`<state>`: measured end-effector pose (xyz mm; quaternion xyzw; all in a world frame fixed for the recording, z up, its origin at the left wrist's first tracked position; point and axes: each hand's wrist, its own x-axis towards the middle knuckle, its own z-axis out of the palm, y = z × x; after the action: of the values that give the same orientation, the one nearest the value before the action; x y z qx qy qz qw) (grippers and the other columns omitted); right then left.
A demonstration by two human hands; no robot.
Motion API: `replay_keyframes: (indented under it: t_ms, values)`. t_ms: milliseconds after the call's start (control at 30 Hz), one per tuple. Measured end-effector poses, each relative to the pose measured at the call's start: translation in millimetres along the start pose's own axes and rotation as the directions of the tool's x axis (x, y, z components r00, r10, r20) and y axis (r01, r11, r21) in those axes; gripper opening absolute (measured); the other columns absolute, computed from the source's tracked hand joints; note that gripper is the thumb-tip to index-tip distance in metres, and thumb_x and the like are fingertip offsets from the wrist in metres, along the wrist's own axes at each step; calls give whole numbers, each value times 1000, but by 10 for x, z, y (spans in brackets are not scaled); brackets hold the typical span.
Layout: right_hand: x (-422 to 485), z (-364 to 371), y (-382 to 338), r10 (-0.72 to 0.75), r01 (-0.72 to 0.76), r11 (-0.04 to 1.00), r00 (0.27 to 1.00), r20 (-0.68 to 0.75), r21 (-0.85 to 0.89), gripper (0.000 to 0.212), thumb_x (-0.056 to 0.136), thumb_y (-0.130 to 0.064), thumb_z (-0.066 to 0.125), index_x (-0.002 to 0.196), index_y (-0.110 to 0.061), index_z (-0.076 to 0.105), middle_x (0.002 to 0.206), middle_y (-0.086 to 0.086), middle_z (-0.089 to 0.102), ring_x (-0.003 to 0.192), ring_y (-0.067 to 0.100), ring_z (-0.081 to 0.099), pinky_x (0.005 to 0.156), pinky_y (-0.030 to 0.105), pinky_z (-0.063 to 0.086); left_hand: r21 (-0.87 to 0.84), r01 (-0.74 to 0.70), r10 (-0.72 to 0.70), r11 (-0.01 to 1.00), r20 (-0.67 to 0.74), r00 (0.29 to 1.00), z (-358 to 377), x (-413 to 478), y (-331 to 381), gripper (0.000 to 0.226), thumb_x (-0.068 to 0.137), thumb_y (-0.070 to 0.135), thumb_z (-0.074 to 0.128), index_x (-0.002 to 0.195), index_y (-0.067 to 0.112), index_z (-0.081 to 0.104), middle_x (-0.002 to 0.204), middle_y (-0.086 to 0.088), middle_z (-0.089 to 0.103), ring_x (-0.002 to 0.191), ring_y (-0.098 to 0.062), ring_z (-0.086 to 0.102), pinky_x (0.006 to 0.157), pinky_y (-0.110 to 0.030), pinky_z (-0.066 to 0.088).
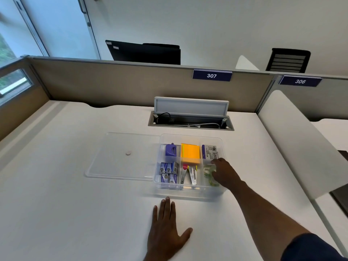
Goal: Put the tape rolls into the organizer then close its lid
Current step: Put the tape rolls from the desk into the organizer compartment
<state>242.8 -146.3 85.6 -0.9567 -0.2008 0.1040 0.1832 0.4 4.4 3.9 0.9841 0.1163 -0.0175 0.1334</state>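
A clear plastic organizer (pixel 190 193) with several compartments stands on the white desk. Its clear lid (pixel 122 157) lies flat on the desk to its left, touching the box. Clear tape rolls (pixel 209 171) sit in the near right compartment. My right hand (pixel 225 174) reaches into that compartment, fingers curled around a tape roll. My left hand (pixel 166 230) rests flat on the desk in front of the organizer, fingers spread, holding nothing.
The organizer also holds a purple hole punch (pixel 171 150), orange sticky notes (pixel 190 153), staple boxes (pixel 168 172) and staplers (pixel 189 176). An open cable tray (pixel 190 122) is set into the desk behind it. A partition (pixel 131 85) bounds the far edge.
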Motion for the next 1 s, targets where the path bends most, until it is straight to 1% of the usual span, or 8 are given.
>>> replay_keyframes:
  t_ms: [100, 200, 333, 500, 600, 667, 833, 1000]
  values:
    - [-2, -28, 11, 26, -24, 1000, 993, -116, 18, 38, 85, -1, 52, 122, -2, 57, 123, 19, 57, 115, 34, 55, 99, 39, 47, -7, -5, 5, 1000, 0, 1000, 6, -7, 1, 101, 78, 82, 25, 143, 5, 36, 154, -14, 24, 141, -17, -3, 111, -43, 1]
    - [-59, -75, 52, 40, -36, 999, 944, -328, 18, 36, 82, 5, 51, 116, 2, 61, 113, 22, 60, 103, 40, 59, 84, 45, 54, -17, -13, 13, 1000, -1, 1000, 4, -9, 2, 101, 78, 82, 26, 144, 5, 35, 154, -14, 21, 143, -18, -3, 112, -43, 0]
    - [-159, -153, 193, 133, -128, 991, 882, -453, 42, 38, 80, 9, 49, 115, 3, 61, 111, 24, 59, 99, 43, 58, 76, 45, 53, -4, -11, 11, 1000, 30, 999, -6, -3, -1, 98, 76, 78, 41, 138, 3, 44, 151, -17, 31, 140, -30, 28, 111, -43, 2]
    - [-387, -176, 504, 414, -448, 892, 863, -289, -59, 32, 80, -1, 48, 111, 2, 52, 114, 23, 52, 102, 41, 55, 81, 43, 50, 3, -13, 13, 1000, 9, 1000, 15, -7, -7, 97, 76, 78, 41, 138, 3, 44, 150, -18, 34, 138, -32, 31, 111, -43, 0]
    - [-557, -151, 658, 677, -679, 732, 734, -62, -52, 41, 84, -17, 53, 122, -3, 46, 135, 24, 39, 123, 46, 41, 103, 49, 40, -3, -13, 13, 1000, 27, 1000, 11, -8, -1, 97, 76, 77, 41, 137, 3, 46, 150, -19, 35, 138, -33, 33, 111, -43, 0]
    - [-655, -130, 754, 761, -755, 649, 647, 49, -94, 50, 86, -24, 52, 131, -5, 40, 147, 26, 28, 132, 48, 32, 111, 53, 32, 2, -15, 15, 1000, 30, 999, 3, -5, 1, 95, 76, 77, 42, 135, 2, 48, 148, -19, 37, 136, -33, 36, 112, -42, 0]
    - [-868, -54, 884, 685, -675, 728, 723, 85, -125, 39, 85, -20, 46, 121, -5, 55, 127, 16, 58, 120, 34, 54, 100, 36, 47, 1, -17, 17, 1000, 24, 1000, -31, -23, 12, 96, 76, 77, 41, 137, 2, 45, 150, -19, 35, 138, -34, 33, 112, -41, -3]
    - [-940, -3, 838, 651, -649, 753, 759, -27, -104, 28, 89, -8, 45, 114, -2, 55, 120, 20, 58, 114, 37, 57, 94, 38, 49, 1, -24, 24, 1000, 21, 999, -70, -33, 23, 97, 78, 78, 37, 140, 3, 41, 152, -18, 30, 140, -33, 27, 112, -41, -6]
